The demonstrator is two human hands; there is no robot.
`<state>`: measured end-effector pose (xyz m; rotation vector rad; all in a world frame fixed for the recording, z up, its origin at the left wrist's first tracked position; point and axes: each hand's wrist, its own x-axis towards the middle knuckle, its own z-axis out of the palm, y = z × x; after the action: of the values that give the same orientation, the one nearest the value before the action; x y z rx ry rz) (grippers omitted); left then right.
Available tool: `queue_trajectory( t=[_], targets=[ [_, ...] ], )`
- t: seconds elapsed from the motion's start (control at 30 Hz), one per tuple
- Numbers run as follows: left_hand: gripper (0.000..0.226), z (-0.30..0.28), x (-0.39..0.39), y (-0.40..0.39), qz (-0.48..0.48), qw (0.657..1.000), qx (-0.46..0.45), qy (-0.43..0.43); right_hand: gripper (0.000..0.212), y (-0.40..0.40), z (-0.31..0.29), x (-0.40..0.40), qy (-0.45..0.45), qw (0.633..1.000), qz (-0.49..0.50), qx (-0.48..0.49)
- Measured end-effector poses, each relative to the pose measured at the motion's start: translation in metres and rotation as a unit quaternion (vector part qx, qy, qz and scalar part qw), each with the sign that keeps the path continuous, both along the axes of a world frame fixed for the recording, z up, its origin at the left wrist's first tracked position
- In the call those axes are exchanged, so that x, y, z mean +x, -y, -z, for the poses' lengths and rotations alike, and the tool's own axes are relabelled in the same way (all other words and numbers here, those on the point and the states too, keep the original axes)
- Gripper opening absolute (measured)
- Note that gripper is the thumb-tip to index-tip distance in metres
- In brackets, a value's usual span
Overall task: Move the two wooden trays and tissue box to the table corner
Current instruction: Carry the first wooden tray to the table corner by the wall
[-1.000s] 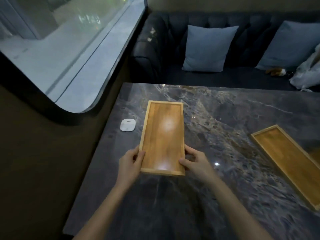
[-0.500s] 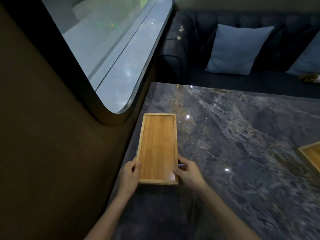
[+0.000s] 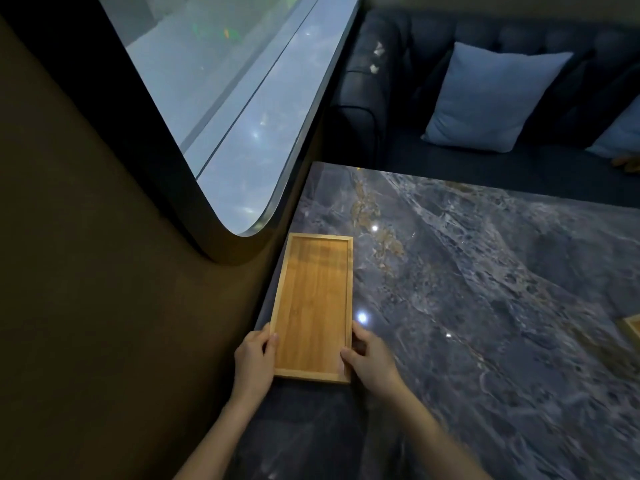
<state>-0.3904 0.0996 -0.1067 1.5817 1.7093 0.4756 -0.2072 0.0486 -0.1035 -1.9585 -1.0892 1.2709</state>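
I'm gripping the first tray (image 3: 313,306) in both hands, left hand (image 3: 254,358) and right hand (image 3: 372,362), along the worktop (image 3: 485,306) edge; second tray (image 3: 632,327) waiting, tissue box unseen.

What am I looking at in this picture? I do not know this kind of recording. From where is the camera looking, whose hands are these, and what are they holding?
No machine is here. A person wears a wide-angle camera on the head, so you look forward and down along their arms. The left hand and the right hand grip the near end of a wooden tray, one on each long side. The tray lies along the left edge of a dark marble table, beside the wall under a window. A corner of a second tray shows at the right edge. Behind the table are a dark sofa and a blue cushion. No tissue box is in view.
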Motion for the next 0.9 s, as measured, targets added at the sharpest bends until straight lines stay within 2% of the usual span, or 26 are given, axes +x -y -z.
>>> queue_trajectory(
  t=[0.13,0.23,0.47,0.63,0.77,0.9],
  targets=[
    [0.034,0.004,0.0,-0.004,0.008,0.999,0.01,-0.038,0.054,-0.001,0.003,-0.007,0.052,0.999,-0.007,-0.001],
    [0.031,0.005,0.0,-0.008,0.015,0.997,0.006,-0.077,0.046,-0.002,0.004,-0.013,0.075,0.997,-0.011,0.006],
    [0.025,0.003,0.003,-0.014,0.062,0.978,-0.007,-0.199,0.046,-0.002,0.008,-0.02,0.078,0.997,0.007,0.021],
    [0.041,-0.008,0.008,-0.017,0.095,0.962,-0.016,-0.255,0.044,-0.003,0.008,-0.031,0.083,0.995,0.025,0.041],
    [0.036,-0.009,0.008,-0.022,0.119,0.944,-0.021,-0.308,0.054,-0.002,0.01,-0.041,0.09,0.993,0.058,0.059],
    [0.041,-0.009,0.008,-0.026,0.128,0.932,-0.017,-0.34,0.051,-0.002,0.01,-0.042,0.093,0.992,0.056,0.068]
  ],
)
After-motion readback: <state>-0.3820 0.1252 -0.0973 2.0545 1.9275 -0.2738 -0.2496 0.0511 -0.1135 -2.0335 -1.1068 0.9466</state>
